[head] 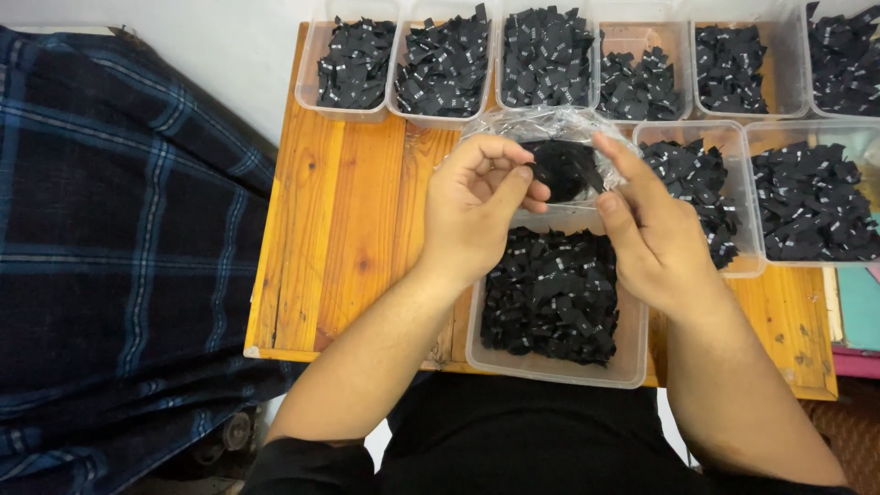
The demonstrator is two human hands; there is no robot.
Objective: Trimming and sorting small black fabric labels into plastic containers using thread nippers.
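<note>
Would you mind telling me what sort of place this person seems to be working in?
Probably a small garment-label sorting or packing station. Clear plastic tubs full of small black fabric labels crowd a wooden table, and the left hand and right hand hold a clear plastic bag of the labels.

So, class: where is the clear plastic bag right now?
In the head view, the clear plastic bag sits centre frame, held between the left hand and right hand, above the nearest tub of black labels.

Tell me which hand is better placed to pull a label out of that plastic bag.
Probably the left hand: its fingertips already pinch at the black labels in the clear plastic bag, while the right hand grips the bag's edge, steadying it.
</note>
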